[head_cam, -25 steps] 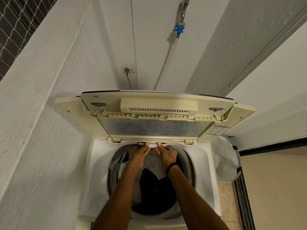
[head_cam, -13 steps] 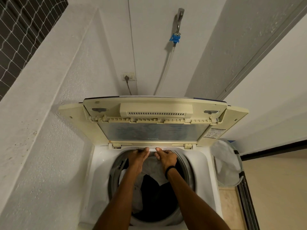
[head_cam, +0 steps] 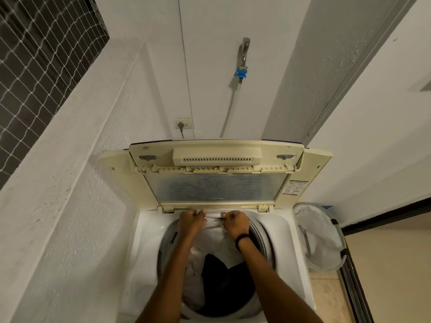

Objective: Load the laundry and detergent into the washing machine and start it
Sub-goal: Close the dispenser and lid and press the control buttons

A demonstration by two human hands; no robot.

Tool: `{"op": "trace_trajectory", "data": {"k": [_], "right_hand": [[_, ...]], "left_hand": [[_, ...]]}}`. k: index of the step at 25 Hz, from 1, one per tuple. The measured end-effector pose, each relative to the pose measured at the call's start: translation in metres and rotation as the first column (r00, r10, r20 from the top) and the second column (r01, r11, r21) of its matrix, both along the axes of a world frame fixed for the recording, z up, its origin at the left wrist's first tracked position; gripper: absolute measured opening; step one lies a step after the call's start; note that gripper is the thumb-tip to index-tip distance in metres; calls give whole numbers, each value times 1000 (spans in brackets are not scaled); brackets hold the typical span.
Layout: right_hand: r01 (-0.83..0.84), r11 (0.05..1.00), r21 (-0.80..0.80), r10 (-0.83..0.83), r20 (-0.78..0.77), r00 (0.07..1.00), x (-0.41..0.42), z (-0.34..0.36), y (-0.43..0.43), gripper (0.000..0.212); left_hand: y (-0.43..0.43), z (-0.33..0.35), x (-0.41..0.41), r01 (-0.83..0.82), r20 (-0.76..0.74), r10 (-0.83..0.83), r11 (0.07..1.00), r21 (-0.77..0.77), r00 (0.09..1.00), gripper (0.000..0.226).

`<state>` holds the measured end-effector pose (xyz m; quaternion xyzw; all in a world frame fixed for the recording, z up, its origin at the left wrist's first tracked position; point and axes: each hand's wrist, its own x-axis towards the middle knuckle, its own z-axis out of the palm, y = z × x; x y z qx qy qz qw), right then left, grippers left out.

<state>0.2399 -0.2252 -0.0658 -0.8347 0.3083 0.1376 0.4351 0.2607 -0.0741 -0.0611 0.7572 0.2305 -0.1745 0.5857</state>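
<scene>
- Head view, step: loading the laundry. The washing machine (head_cam: 144, 252) sits in the lower middle of the frame with its lid (head_cam: 217, 173) raised. A white cloth (head_cam: 213, 229) lies over the far rim of the drum, and a dark garment (head_cam: 224, 283) is down inside.
- The left hand (head_cam: 191, 223) and right hand (head_cam: 235, 223) are side by side at the far rim. Their fingers are curled and bunch the white cloth's edge.
- Next move, as I judge it: push the cloth down off the rim into the drum. Detergent is not in view.
- Against half a second ago: the fingers lay flatter along the rim and are now balled. The machine sits lower in the frame.
- A mesh basket (head_cam: 321, 241) stands at right.
</scene>
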Motion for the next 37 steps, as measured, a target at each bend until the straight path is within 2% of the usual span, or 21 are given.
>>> {"op": "trace_trajectory", "data": {"k": [3,5,6,8,9,10,11,12,13,15,16,17,20,22,25,27,30,32,34,37], "right_hand": [[-46,999,-21,49,134,990,-8,36,0,25],[-127,991,-45,134,285,949,-17,73,5,21],[-170,982,-81,188,394,900,-21,95,8,22],[-194,957,-217,289,635,717,-32,162,12,25],[-129,945,-299,315,734,602,-34,199,12,26],[-28,930,-366,330,802,498,-32,233,11,28],[79,910,-407,332,830,447,-22,257,9,31],[146,887,-438,335,829,447,-7,275,4,37],[151,867,-476,349,795,496,9,284,-1,44],[22,769,-639,464,582,668,37,279,-12,62],[-61,706,-706,513,450,731,43,270,-15,69],[-114,663,-740,539,366,759,42,264,-16,73],[-115,643,-757,526,328,785,23,261,-13,75],[-92,644,-759,486,314,815,0,262,-8,76],[-105,636,-764,462,268,846,-53,251,1,71],[-126,621,-774,487,255,835,-97,230,4,68],[-184,664,-725,497,243,833,-173,180,12,67],[-279,655,-702,540,177,823,-211,134,16,69],[-395,613,-684,597,73,799,-239,88,20,65],[-446,645,-621,587,30,809,-261,36,27,54]], "left_hand": [[10,56,-7,96,190,-156,952,290,969,36],[11,112,-22,30,403,-179,937,349,898,24],[10,148,-30,-42,540,-150,944,327,828,21],[10,207,-38,-216,793,-98,936,279,602,19],[10,233,-37,-287,867,-105,918,273,487,20],[10,253,-29,-326,898,-132,902,285,420,24],[9,269,-16,-334,890,-187,879,341,416,29],[9,277,1,-299,840,-272,846,441,470,37],[9,280,18,-227,739,-387,783,579,552,46],[8,270,41,-38,432,-579,568,822,692,65],[8,261,46,8,336,-619,484,875,710,72],[8,254,45,3,312,-631,446,895,711,77],[11,250,28,-16,305,-620,426,905,723,85],[16,249,5,-1,258,-627,379,925,735,91],[26,239,-49,77,164,-640,331,940,750,100],[35,220,-92,81,163,-662,322,943,731,99],[54,172,-166,117,166,-721,325,938,673,88],[65,123,-204,236,88,-755,310,921,649,86],[72,74,-233,324,-9,-774,254,912,633,84],[73,17,-259,370,-49,-777,242,897,628,78]]}}
